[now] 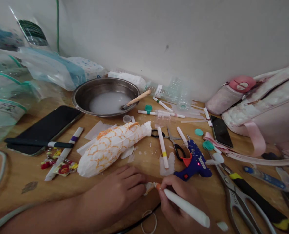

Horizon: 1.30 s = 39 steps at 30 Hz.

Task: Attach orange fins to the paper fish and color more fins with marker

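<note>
My right hand is closed round a white-barrelled marker with an orange tip end. The marker's tip meets a small whitish piece tinged with orange. Fingers of my left hand are closed on that piece's left end, against the table; the thumb is hidden. Just beyond my left hand lies a white fish-shaped figure, with orange scale lines drawn over it and an orange fin on top. Another white marker, with a yellow band, rests on a paper scrap beyond my hands.
A blue glue gun with a red light lies right of centre, near black-handled scissors and large metal shears. At the back stands a steel basin of cloudy liquid with a brush. A phone lies left.
</note>
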Each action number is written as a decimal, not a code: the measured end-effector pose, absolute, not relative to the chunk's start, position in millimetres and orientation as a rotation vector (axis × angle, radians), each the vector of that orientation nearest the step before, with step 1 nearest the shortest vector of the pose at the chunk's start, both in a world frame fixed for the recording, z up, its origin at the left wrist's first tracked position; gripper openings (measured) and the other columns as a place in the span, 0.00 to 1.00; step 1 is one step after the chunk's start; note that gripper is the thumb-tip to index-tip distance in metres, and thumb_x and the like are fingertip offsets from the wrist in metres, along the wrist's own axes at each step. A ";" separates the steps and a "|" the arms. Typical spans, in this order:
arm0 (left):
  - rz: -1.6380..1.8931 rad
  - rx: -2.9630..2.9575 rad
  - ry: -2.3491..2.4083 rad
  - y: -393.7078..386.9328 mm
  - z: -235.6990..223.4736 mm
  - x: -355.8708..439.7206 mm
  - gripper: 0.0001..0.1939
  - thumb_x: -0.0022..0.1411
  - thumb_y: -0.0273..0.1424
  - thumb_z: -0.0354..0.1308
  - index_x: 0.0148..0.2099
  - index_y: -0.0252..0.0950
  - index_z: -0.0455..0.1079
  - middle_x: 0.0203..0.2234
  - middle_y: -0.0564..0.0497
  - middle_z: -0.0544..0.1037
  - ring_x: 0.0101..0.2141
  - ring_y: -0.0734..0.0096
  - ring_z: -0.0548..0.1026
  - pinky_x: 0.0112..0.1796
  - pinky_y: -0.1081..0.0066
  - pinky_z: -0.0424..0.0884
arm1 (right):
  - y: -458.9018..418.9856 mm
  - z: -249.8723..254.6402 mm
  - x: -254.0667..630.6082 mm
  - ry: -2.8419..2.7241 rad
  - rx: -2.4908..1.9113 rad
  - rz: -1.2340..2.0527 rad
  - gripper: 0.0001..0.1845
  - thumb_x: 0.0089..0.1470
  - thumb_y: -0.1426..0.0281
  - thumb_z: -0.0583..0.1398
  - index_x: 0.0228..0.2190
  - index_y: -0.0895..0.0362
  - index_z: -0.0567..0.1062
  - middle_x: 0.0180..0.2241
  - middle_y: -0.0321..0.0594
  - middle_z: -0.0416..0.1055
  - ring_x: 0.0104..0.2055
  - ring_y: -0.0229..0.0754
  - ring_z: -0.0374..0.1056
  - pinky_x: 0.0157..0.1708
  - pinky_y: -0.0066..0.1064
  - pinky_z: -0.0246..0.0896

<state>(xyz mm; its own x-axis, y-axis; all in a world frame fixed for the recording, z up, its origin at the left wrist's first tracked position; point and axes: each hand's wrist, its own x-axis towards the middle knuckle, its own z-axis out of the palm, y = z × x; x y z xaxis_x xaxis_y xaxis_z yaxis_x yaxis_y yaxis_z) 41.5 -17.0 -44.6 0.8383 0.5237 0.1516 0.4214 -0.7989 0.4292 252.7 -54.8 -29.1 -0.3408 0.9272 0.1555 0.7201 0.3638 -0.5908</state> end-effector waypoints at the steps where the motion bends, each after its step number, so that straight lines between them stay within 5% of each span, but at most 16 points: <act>1: 0.389 2.636 0.710 -17.2 -44.6 41.6 0.13 0.70 0.25 0.45 0.38 0.35 0.70 0.36 0.49 0.77 0.37 0.61 0.73 0.41 0.63 0.70 | -54.8 -29.2 252.8 -2.171 -1.422 0.589 0.04 0.53 0.74 0.52 0.29 0.54 0.66 0.19 0.27 0.62 0.18 0.32 0.60 0.20 0.23 0.52; 28: 0.385 2.635 0.690 -16.9 -44.5 41.1 0.12 0.69 0.24 0.45 0.39 0.34 0.70 0.37 0.47 0.77 0.38 0.61 0.73 0.42 0.63 0.70 | -54.2 -29.3 251.9 -2.167 -1.401 0.668 0.05 0.52 0.75 0.52 0.29 0.54 0.66 0.21 0.29 0.65 0.20 0.32 0.64 0.21 0.23 0.55; 39: 0.425 2.643 0.703 -17.2 -44.6 41.2 0.12 0.70 0.25 0.45 0.40 0.35 0.70 0.37 0.48 0.77 0.38 0.61 0.73 0.42 0.64 0.69 | -55.2 -30.2 252.5 -2.125 -1.466 0.711 0.04 0.53 0.74 0.52 0.28 0.54 0.65 0.18 0.26 0.59 0.16 0.31 0.56 0.17 0.23 0.49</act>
